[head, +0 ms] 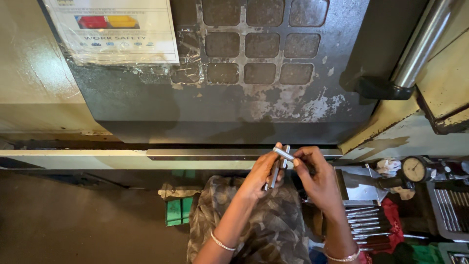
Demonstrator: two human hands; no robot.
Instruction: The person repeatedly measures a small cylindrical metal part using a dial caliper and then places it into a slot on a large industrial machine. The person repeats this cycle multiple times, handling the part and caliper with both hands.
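My left hand [259,176] grips a slim grey metal gauge [276,172] held nearly upright in front of a machine door. My right hand [316,178] pinches a short silver metal pin [284,154] and holds it across the top end of the gauge. Both hands meet at the middle of the view, just below the door's lower rail [205,154]. A thin bracelet sits on each wrist. My patterned clothing [264,230] fills the space under the hands.
A dark machine door [220,102] with a worn window grid and a taped paper sheet [115,32] stands ahead. To the right are a dial gauge [415,169], a row of silver pins [364,222], a red cloth and a grey tray [452,208]. Green boxes [177,210] lie at lower left.
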